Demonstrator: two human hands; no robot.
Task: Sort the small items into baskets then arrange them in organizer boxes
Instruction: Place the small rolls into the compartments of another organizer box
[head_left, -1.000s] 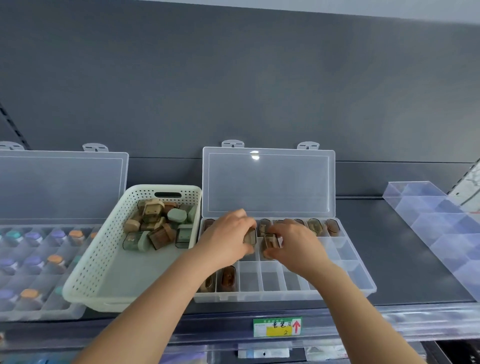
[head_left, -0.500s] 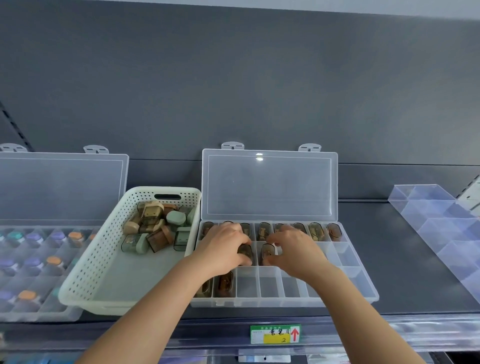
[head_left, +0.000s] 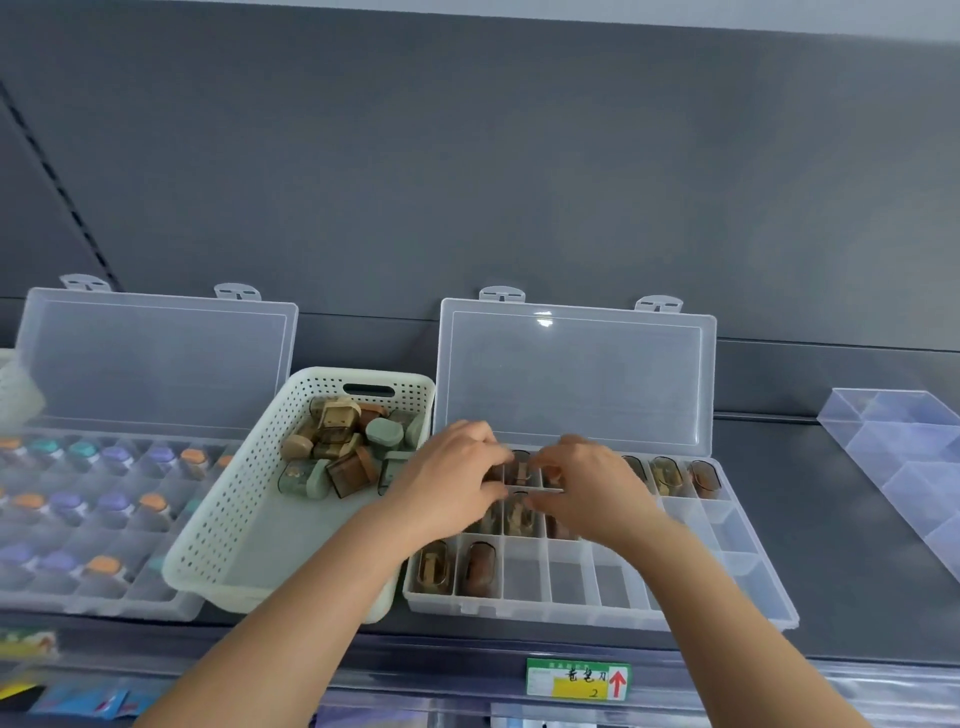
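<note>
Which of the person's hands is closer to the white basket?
The left hand: it is over the left compartments of the organizer box, just beside the white basket; the right hand is farther right, over the box's middle.

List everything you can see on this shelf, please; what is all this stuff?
Centre organizer box: one, clear, lid open, mid-shelf.
Brown items: several, in its compartments, some hidden by hands.
Basket: one, white, left of that box.
Loose items: heap, brown and green, basket's far end.
Left organizer box: one, clear, holds purple, orange, teal pieces.
Divider tray: one, clear, far right.
Shelf label: one, green and yellow, front edge.
Left hand, right hand: one each, fingers curled over the centre box.
</note>
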